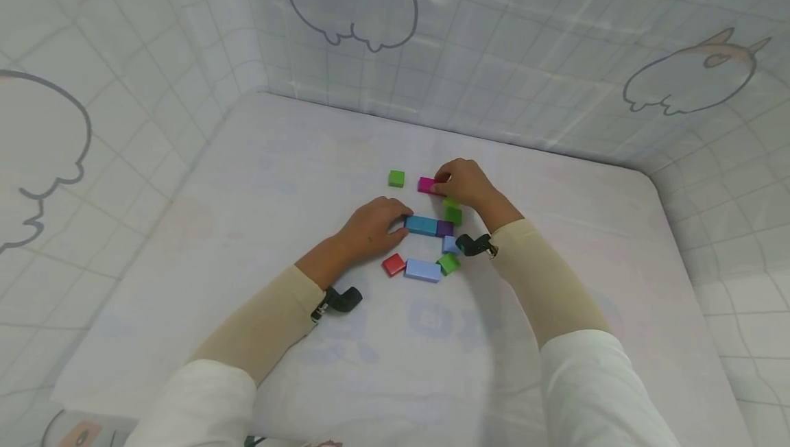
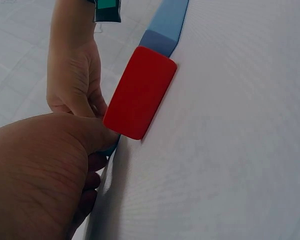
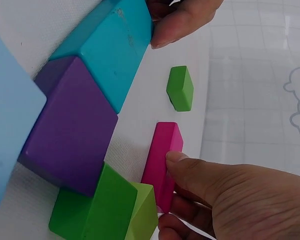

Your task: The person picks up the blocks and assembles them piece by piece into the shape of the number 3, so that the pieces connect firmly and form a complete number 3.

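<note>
Between the thumb and fingers of my right hand [image 1: 469, 183] is a magenta block [image 3: 160, 155], pinched at its right end. It lies at the far end of a curve of blocks, beside a lime block [image 3: 144, 210] and a green block [image 1: 453, 215]. My left hand [image 1: 373, 227] grips the left end of a teal block [image 1: 422, 225], thumb on the near side and fingers on the far side. A purple block [image 3: 72, 125] touches the teal block's right end. In the left wrist view, a red block [image 2: 140, 92] stands out near the left thumb.
Nearer me, a small light blue block [image 1: 449, 245], a green block [image 1: 448, 264], a long light blue block [image 1: 422, 271] and the red block continue the curve. A separate green block [image 1: 397, 178] lies left of the magenta one. Patterned fabric walls [image 1: 524, 56] surround the white surface [image 1: 296, 159].
</note>
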